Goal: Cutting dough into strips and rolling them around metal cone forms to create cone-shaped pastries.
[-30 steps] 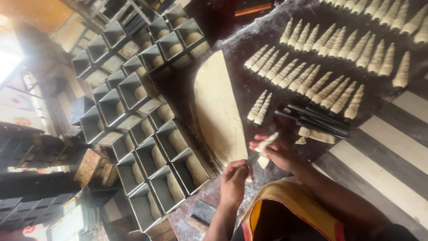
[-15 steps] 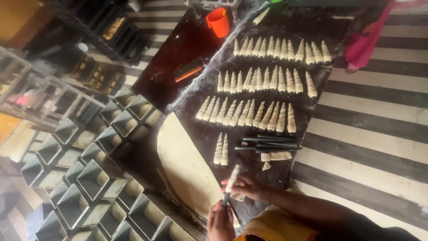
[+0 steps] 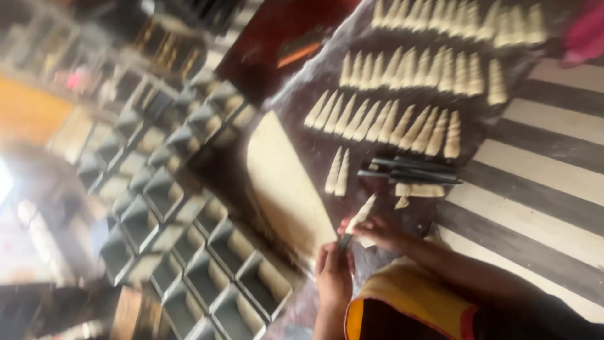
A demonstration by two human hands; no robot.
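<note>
Far left, blurred: rows of empty rectangular metal tins [image 3: 165, 194] stand packed beside the dark work board [image 3: 314, 135].

Flat pale dough sheet [image 3: 286, 186] lies along the board's left edge, just right of the tins.

Left hand [image 3: 333, 277], at the board's near edge, is closed around the lower end of a dark cone mould [image 3: 346, 239]. Right hand [image 3: 377, 230], just right of it, grips the same piece: a dough-wrapped cone [image 3: 362, 214], tip pointing up and away, held just over the board between the dough sheet and the near edge.

Two finished cones [image 3: 336, 171] lie alone mid-board. Beyond them, three rows of wrapped cones [image 3: 387, 123] run toward the far edge. Bare dark moulds [image 3: 412, 171] lie stacked near the right edge, with dough scraps [image 3: 418, 190] touching them. Striped mat [image 3: 535, 189] right of the board.
</note>
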